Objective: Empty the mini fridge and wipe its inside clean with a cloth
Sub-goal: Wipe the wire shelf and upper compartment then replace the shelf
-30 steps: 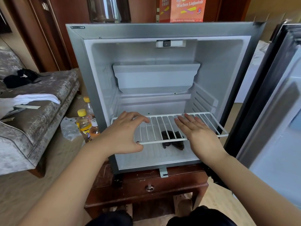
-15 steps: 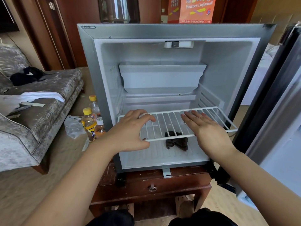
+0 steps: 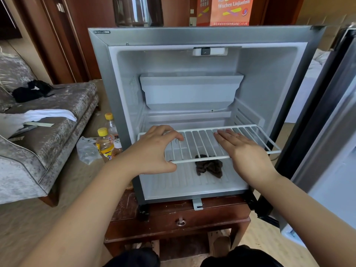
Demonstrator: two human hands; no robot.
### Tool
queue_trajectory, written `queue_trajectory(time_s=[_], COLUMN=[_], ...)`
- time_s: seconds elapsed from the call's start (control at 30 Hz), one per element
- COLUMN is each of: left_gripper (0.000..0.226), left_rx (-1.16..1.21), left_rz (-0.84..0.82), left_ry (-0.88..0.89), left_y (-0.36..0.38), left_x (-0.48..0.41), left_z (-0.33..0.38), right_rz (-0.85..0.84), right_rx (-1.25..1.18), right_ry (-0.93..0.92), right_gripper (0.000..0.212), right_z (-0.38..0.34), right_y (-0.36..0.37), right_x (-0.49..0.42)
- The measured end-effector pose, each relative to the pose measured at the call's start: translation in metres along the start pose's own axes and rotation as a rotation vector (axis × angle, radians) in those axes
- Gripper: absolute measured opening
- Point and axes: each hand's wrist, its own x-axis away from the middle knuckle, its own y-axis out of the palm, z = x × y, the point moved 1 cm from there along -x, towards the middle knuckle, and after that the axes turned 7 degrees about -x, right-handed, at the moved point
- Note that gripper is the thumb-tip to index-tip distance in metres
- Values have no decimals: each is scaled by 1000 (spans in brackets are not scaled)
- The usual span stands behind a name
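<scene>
On the floor at the left, yellow-capped bottles point(image 3: 105, 143) stood beside the mini fridge point(image 3: 104, 83); their label print was too small to read. Behind the fridge, an orange poster point(image 3: 231, 10) read "Wuchen Liujiaofen…", its last letters unclear. The fridge stood open on a wooden table point(image 3: 173, 226), with its white wire shelf point(image 3: 200, 143) sitting above the fridge floor. The left hand point(image 3: 152, 153) gripped the shelf's left front part, fingers curled over the wires and thumb at the front rail. The dark cloth point(image 3: 209, 167) lay crumpled on the fridge floor under the shelf, between the two hands and touching neither. The right hand point(image 3: 244, 151) lay flat on the shelf's right side, fingers straight and pressed together.
</scene>
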Motion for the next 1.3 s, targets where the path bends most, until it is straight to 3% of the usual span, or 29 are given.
queue_trajectory(time_s=[0.33, 0.57, 0.67, 0.83, 0.9, 1.0, 1.13, 1.3], left_gripper=[73, 59, 58, 69, 80, 72, 59, 57], left_rx=[-53, -373, -337, -295, -102, 132, -129, -231], left_rz=[-28, 134, 178, 118, 79, 155, 381, 408], left_ry=[-71, -265, -312, -238, -170, -75, -88, -182], left_y=[-1, 18, 20, 15, 8, -6, -27, -37], left_x=[-8, -42, -54, -53, -47, -54, -101, -161], left_z=[-4, 7, -1, -6, -1, 10, 2, -9], right_rz=[-40, -291, -305, -343, -354, -424, -498, -499], right_rx=[-14, -92, -113, -104, -113, -138, -99, -115], right_ry=[42, 178, 221, 256, 269, 264, 268, 312], right_gripper=[82, 78, 71, 69, 70, 70, 71, 68], right_z=[2, 8, 11, 14, 14, 16, 30, 36], right_y=[5, 1, 9, 15, 15, 12, 1, 3], right_x=[-17, -52, -62, -66, -66, -68, -69, -68])
